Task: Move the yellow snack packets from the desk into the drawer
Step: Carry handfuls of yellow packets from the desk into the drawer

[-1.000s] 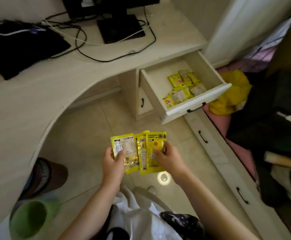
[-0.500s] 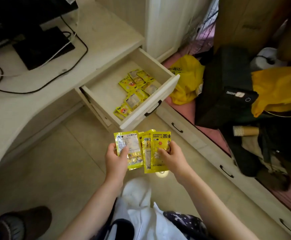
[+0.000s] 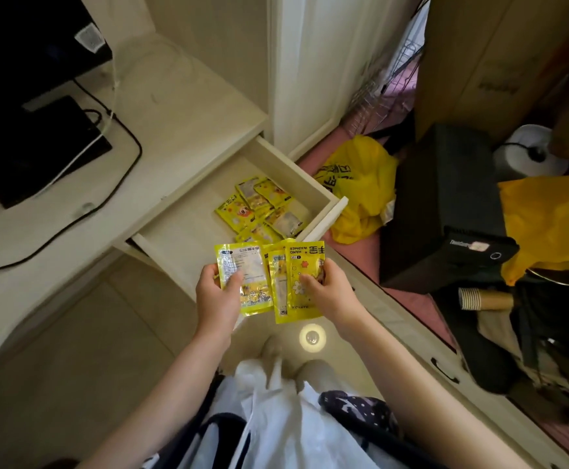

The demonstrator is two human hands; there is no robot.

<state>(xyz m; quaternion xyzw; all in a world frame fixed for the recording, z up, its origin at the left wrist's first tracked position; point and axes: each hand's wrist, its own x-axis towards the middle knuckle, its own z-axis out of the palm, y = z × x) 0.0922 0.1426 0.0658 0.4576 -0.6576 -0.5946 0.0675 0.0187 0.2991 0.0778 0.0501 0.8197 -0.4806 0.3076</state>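
I hold a small fan of yellow snack packets in front of me, just over the near front edge of the open drawer (image 3: 188, 231). My left hand (image 3: 217, 296) grips the left packet (image 3: 247, 275), thumb on its face. My right hand (image 3: 332, 289) pinches the right packets (image 3: 298, 282), which overlap the left one. Several more yellow packets (image 3: 262, 208) lie inside the drawer toward its right side. The cream desk (image 3: 174, 106) runs along the left, above the drawer.
A black monitor base (image 3: 36, 147) and black cables (image 3: 120, 137) sit on the desk. Right of the drawer lie a yellow plastic bag (image 3: 360, 187), a black computer case (image 3: 445, 204) and clutter. A low cabinet with black handles (image 3: 445, 370) runs along the right.
The view has swung right and closer to the drawer. My hands, still holding the fanned packets, now hover at the drawer's front edge instead of over the floor.
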